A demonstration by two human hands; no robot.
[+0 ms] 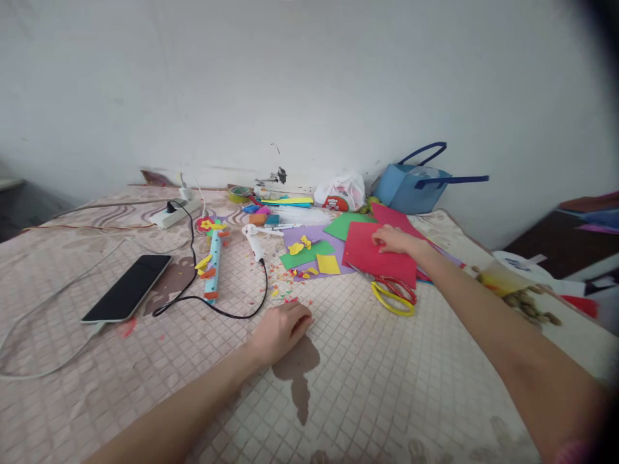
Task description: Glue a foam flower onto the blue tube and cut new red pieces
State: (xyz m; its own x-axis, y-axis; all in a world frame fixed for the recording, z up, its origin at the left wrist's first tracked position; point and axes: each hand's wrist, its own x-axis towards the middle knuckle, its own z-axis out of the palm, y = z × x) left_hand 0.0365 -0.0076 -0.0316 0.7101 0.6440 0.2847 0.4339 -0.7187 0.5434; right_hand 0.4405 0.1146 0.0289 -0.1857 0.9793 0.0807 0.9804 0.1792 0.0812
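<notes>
a: where's the red craft sheet (362, 241)?
b: right of centre in the frame, lying over the other sheets, its near edge beside the scissors (393, 309).
a: and the hands?
b: the right hand (394, 240) has its fingers bent down onto the sheet's upper right part; i can't tell whether they pinch it or only press. the left hand (280, 328) rests loosely curled on the bench (367, 380), lower centre, palm hidden, so i can't tell if it holds anything.
a: how should it handle?
b: light and bendy, i'd judge, easily creased or torn. pinch it gently near an edge, away from the scissors.
</notes>
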